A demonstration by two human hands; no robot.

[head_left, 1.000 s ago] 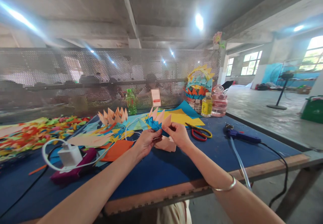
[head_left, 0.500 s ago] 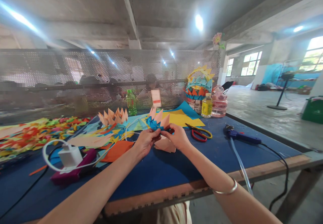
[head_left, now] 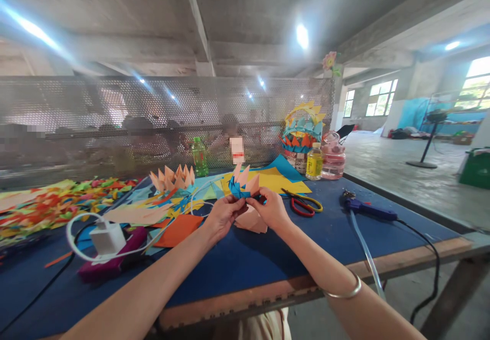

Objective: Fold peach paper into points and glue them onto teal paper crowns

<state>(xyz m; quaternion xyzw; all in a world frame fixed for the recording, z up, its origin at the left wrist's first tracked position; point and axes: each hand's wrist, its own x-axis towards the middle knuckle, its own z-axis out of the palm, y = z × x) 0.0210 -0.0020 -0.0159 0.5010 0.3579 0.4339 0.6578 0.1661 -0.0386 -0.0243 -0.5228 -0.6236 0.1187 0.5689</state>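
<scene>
Between my hands is a folded paper crown (head_left: 242,191), a blue band with pointed peach petals rising from it. My left hand (head_left: 226,213) pinches its lower left edge with thumb and fingers. On the right side, my right hand (head_left: 272,208) has its fingers closed on the blue band. Fingers hide part of the lower edge. Just beneath lies a small stack of peach paper (head_left: 251,220). Farther left, a ring of peach paper points (head_left: 173,179) stands on the table. Red-and-yellow scissors (head_left: 302,204) lie right of my right hand.
A blue glue gun (head_left: 371,209) with a clear glue stick and black cord lies at right. A purple power strip (head_left: 111,258) with a white charger (head_left: 107,238) sits at left. Paper scraps (head_left: 76,202), bottles (head_left: 314,162) and a paper basket (head_left: 302,130) stand along the back.
The paper crown has turned and tilted slightly in my fingers, showing more of its blue band's inner side. Both hands keep almost the same place and grip.
</scene>
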